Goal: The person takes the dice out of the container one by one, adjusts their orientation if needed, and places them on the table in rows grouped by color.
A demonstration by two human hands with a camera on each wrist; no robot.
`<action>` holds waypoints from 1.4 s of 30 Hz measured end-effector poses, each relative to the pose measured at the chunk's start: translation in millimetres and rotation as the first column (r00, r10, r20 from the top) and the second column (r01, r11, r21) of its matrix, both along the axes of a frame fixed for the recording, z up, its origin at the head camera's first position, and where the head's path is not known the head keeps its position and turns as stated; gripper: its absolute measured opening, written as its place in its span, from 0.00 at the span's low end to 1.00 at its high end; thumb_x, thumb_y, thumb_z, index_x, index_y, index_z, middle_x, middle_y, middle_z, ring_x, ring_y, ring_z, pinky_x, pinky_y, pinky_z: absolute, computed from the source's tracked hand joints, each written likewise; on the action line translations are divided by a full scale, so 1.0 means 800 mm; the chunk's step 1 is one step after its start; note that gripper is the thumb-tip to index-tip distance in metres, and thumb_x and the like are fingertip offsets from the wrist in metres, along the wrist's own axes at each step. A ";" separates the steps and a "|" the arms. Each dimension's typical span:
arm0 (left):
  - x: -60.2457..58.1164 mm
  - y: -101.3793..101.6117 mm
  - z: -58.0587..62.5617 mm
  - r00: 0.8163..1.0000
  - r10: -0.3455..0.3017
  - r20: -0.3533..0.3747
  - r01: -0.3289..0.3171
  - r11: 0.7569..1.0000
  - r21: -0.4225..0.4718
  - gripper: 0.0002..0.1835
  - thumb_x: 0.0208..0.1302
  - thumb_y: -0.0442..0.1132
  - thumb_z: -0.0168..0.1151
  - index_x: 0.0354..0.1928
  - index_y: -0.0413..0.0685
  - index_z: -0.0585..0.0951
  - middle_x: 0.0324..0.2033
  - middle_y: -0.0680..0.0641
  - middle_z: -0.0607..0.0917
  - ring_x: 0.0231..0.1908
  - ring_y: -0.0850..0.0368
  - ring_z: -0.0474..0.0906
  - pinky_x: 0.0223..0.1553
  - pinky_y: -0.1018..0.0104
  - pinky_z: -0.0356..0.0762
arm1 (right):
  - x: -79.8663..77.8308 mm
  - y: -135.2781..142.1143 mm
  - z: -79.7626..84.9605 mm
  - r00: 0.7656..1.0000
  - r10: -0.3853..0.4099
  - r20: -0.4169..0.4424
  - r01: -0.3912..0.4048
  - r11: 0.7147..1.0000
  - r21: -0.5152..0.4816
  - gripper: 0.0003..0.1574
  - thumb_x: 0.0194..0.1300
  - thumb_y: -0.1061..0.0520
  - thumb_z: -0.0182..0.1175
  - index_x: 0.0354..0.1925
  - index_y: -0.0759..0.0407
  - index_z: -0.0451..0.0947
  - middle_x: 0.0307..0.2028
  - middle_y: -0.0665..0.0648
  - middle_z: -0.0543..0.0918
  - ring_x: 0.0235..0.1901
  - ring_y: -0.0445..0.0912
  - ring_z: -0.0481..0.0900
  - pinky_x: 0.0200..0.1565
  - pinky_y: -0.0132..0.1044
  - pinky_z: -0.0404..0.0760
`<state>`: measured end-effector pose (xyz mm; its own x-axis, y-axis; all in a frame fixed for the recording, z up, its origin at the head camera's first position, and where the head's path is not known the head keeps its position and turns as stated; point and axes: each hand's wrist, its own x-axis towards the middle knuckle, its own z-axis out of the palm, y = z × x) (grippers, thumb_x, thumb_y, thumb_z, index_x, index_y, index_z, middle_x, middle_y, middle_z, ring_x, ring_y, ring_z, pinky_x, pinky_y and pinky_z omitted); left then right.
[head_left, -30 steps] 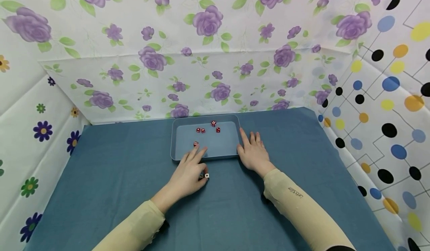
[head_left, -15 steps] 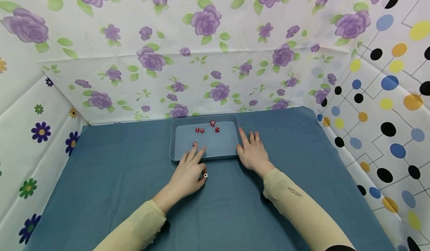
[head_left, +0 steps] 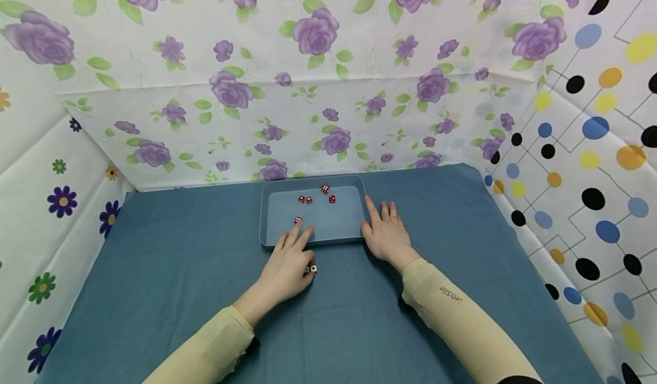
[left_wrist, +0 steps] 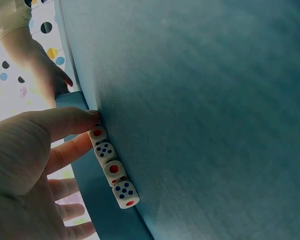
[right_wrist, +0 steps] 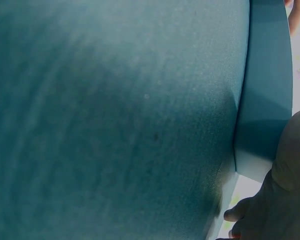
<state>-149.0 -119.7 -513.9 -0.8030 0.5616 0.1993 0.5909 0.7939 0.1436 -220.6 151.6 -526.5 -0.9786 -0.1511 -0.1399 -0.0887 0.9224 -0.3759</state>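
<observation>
Tray (head_left: 341,221) with red dice (head_left: 332,199) inside

"Lets…" lettering (head_left: 450,294) on right sleeve (head_left: 462,320)

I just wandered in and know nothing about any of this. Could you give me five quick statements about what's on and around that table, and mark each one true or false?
1. Five red dice lie in the tray. True.
2. The tray is perfectly round. False: it is rectangular with rounded corners.
3. In the left wrist view, four white dice make a row. True.
4. The right hand is at the tray's right end. True.
5. The right hand is holding the white dice. False: the left hand has them at its thumb and index finger.
</observation>
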 end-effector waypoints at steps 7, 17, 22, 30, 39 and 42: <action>0.000 0.001 0.000 1.000 -0.004 0.000 0.004 1.000 -0.001 0.09 0.63 0.39 0.78 0.28 0.55 0.86 0.75 0.34 0.71 0.79 0.28 0.56 0.71 0.31 0.63 | 0.000 -0.001 0.002 1.000 0.002 0.007 -0.002 1.000 0.000 0.42 0.88 0.40 0.36 0.88 0.43 0.35 0.84 0.72 0.43 0.84 0.67 0.33 0.80 0.64 0.44; 0.001 0.000 0.001 1.000 0.009 0.015 -0.009 1.000 0.001 0.10 0.62 0.40 0.80 0.29 0.56 0.85 0.75 0.34 0.71 0.79 0.29 0.55 0.72 0.31 0.62 | 0.000 -0.001 0.002 1.000 0.006 0.004 -0.006 1.000 -0.002 0.42 0.88 0.40 0.36 0.88 0.43 0.35 0.84 0.72 0.44 0.84 0.67 0.33 0.80 0.64 0.44; 0.001 -0.001 -0.001 1.000 0.007 0.019 -0.008 1.000 0.024 0.07 0.62 0.39 0.80 0.36 0.53 0.87 0.75 0.34 0.71 0.79 0.28 0.55 0.73 0.31 0.61 | 0.000 -0.001 0.001 1.000 0.004 0.011 -0.004 1.000 -0.002 0.42 0.88 0.40 0.36 0.88 0.43 0.35 0.84 0.72 0.43 0.83 0.66 0.32 0.80 0.64 0.44; 0.001 -0.001 -0.002 0.999 0.008 0.036 -0.009 0.999 0.034 0.10 0.61 0.40 0.81 0.41 0.52 0.87 0.76 0.34 0.70 0.80 0.28 0.53 0.74 0.31 0.59 | 0.001 -0.001 0.001 1.000 0.004 0.014 -0.004 1.000 -0.006 0.42 0.88 0.40 0.36 0.88 0.43 0.35 0.84 0.72 0.43 0.83 0.67 0.33 0.80 0.64 0.43; 0.005 -0.001 0.003 0.997 -0.010 0.079 0.000 0.992 0.125 0.21 0.59 0.44 0.84 0.51 0.51 0.86 0.79 0.36 0.65 0.81 0.31 0.51 0.75 0.30 0.57 | 0.001 -0.001 0.000 1.000 0.003 0.002 -0.003 1.000 -0.007 0.42 0.88 0.40 0.37 0.88 0.43 0.35 0.84 0.72 0.44 0.83 0.67 0.33 0.80 0.64 0.44; 0.006 -0.002 0.005 0.995 -0.009 0.095 -0.008 0.984 0.178 0.20 0.60 0.43 0.83 0.52 0.49 0.86 0.80 0.36 0.65 0.82 0.32 0.50 0.75 0.30 0.56 | 0.001 -0.001 -0.001 1.000 0.001 0.005 -0.001 1.000 -0.005 0.42 0.88 0.40 0.37 0.88 0.43 0.35 0.84 0.72 0.44 0.83 0.67 0.33 0.80 0.64 0.44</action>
